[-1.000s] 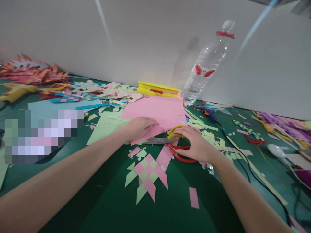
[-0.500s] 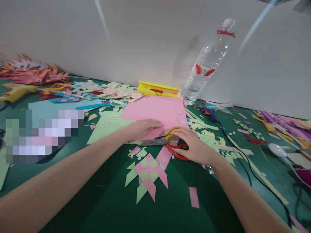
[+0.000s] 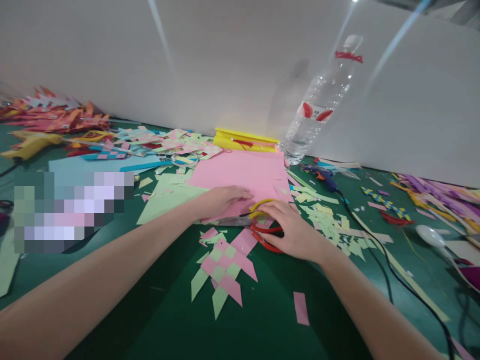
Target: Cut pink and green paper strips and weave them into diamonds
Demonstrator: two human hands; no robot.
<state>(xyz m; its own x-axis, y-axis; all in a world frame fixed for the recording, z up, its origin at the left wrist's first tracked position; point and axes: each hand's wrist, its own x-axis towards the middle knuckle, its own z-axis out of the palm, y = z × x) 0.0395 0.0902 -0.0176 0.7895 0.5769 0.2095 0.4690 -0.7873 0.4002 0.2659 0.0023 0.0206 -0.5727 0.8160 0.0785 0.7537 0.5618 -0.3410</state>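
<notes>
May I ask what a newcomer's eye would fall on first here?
Probably the pink-and-green woven paper on the green table, low in the middle. Beyond it, the right hand holds scissors at the pink sheet under the left hand. A clear bottle is by the wall, right of centre.

Two hands (image 3: 222, 201) (image 3: 294, 227), two glue guns (image 3: 34, 144) (image 3: 324, 177), one bottle (image 3: 314, 111)

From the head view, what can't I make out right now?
Head view:
Tips of the red-and-yellow-handled metal scissors: blurred near the left hand.
Pale pink paper sheet: partly covered by that hand.
Lettering on the clear plastic bottle: too small.
Left-side patch: masked by pixelation.
Dark purple object: cut off by the right edge.
</notes>
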